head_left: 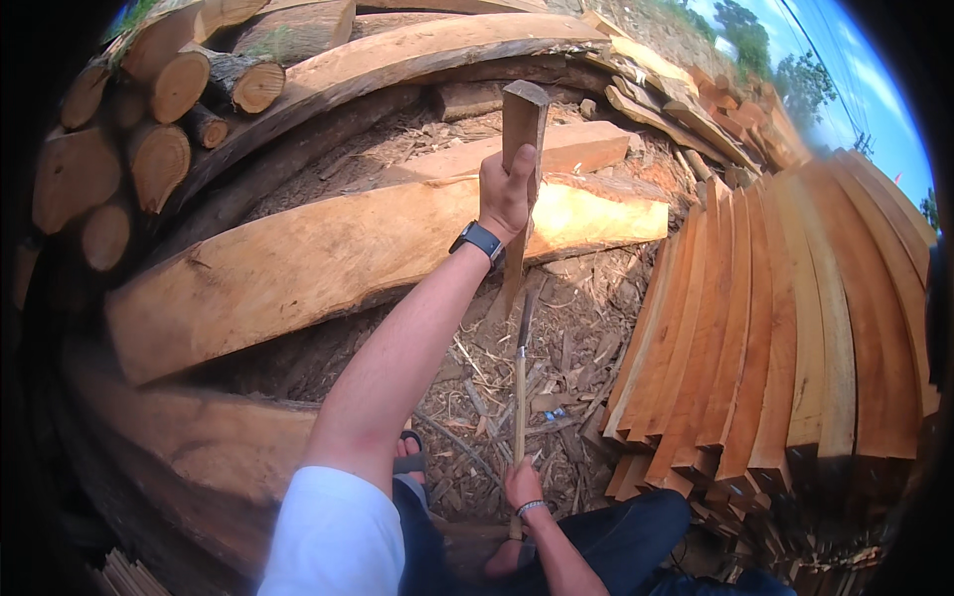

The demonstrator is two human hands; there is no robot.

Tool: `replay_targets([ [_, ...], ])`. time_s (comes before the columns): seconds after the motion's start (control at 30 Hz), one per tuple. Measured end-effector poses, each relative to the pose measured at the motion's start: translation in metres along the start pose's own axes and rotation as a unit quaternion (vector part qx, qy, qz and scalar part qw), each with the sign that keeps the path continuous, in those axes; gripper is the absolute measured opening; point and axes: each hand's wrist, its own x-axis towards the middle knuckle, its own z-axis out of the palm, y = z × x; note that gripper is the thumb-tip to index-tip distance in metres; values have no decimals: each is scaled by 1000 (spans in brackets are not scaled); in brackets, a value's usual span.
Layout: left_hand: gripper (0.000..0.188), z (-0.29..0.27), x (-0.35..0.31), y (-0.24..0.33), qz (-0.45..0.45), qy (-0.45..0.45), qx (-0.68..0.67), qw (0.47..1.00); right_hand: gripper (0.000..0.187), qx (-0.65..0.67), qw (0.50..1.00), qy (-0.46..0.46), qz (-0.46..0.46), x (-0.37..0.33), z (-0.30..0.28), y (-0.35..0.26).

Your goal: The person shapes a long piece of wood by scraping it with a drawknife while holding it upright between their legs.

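My left hand [508, 196], with a dark watch on its wrist, is raised and closed around an upright length of wood [523, 117]. The piece has a squared top, and its lower end narrows toward the ground. Lower down, my right hand [523, 484] is closed on the long pale wooden handle of a knife [520, 397]. A metal collar joins the handle to a slim dark blade, which points away from me just below the wood's lower end. Blade and wood appear close, but whether they touch I cannot tell.
Behind my left hand lies a large sawn slab [298, 258]. Cut logs [159, 164] are piled at the far left, with long slabs [417, 50] across the back. Stacked planks [765, 328] stand at the right. Chips and bark cover the ground [576, 348]; a sandalled foot [409, 462] shows below.
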Motion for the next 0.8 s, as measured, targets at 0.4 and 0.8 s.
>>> replay_targets([
  [0.4, 73, 3, -4, 2, -20, -51, -64, 996, 29, -16, 999, -47, -7, 4, 9, 12],
  [0.8, 73, -9, 0, -1, -5, -27, -65, 998, 28, 2, 1000, -19, -20, 1, 6, 10],
])
